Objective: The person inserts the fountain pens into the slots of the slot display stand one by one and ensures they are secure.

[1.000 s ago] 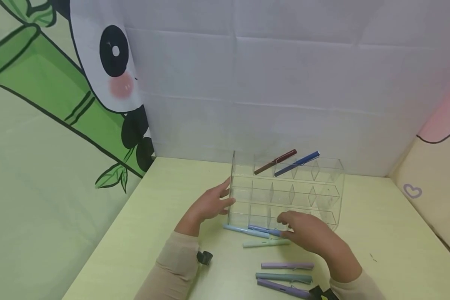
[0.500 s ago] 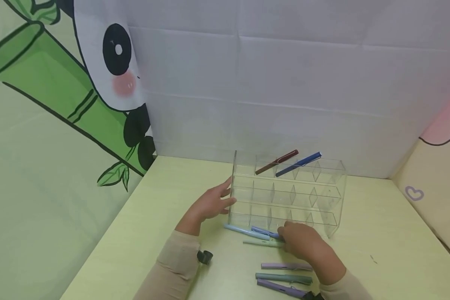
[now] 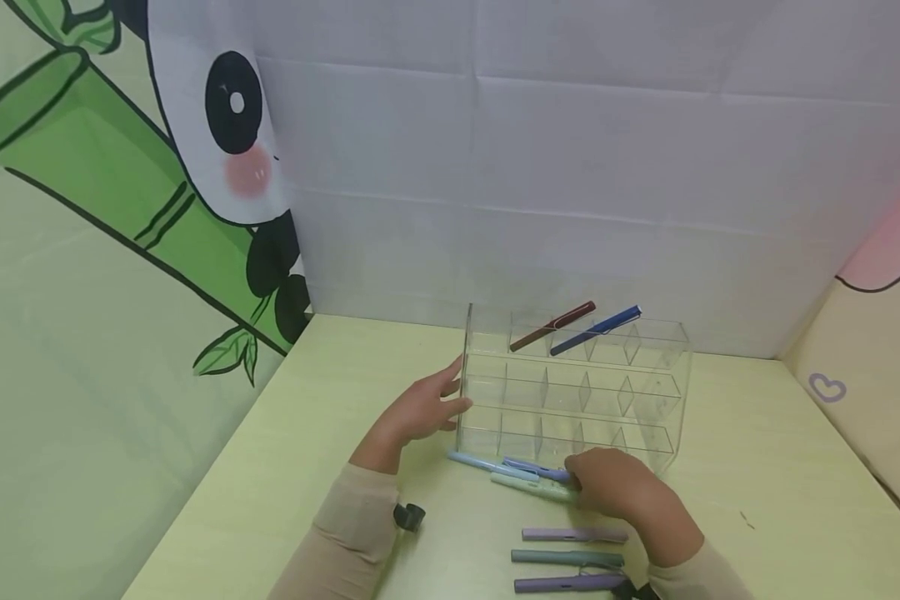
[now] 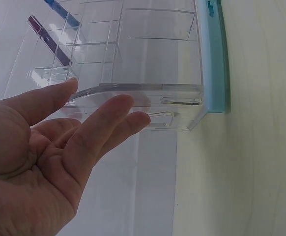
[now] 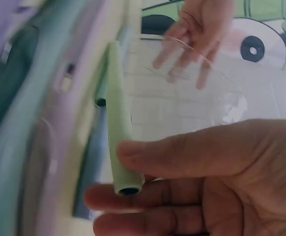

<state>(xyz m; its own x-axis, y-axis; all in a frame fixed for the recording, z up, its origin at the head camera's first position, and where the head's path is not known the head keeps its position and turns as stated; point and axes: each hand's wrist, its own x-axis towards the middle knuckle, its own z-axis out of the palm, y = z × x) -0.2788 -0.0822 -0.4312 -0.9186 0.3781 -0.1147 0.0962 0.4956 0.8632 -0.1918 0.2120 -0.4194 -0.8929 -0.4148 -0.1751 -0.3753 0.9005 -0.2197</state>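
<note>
Right hand (image 3: pixel 618 485) pinches light green pen (image 3: pixel 528 487) near one end, at the clear rack's (image 3: pixel 570 414) six o'clock. Left hand (image 3: pixel 420 408) at nine, fingers loosely spread. Advise: lift clear of adjacent blue pen (image 3: pixel 532 469). Rack's far row: maroon pen (image 3: pixel 552 326) at twelve, dark-blue pen (image 3: pixel 596 331) at one.

Left sleeve (image 3: pixel 345 533), right sleeve (image 3: pixel 699 575): both plain beige, worn long. A small black fitting (image 3: pixel 409 517) is seen beside the first; a second black fitting (image 3: pixel 633 592), partly out of view, beside the other.
</note>
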